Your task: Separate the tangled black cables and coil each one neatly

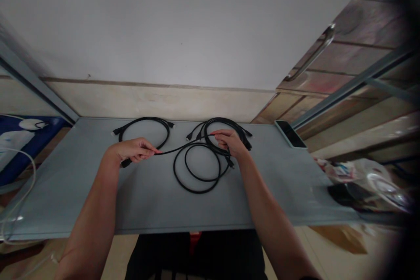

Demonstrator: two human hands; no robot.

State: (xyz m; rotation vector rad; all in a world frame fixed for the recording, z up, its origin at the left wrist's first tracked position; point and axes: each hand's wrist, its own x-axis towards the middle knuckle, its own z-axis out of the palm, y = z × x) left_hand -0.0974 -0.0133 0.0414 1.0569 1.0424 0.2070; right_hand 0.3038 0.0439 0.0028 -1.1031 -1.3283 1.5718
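On a grey table lie black cables. My left hand pinches one end of a black cable, its plug sticking out below the hand. That cable runs taut to the right, where my right hand grips it at the top of its loose loops. Behind my right hand lies a coiled bundle of black cables. A separate black cable curves in an arc behind my left hand.
A dark phone lies at the table's back right corner. Plastic bags and clutter sit off the right edge. White cords and blue cloth lie at the left. A wall rises right behind the table.
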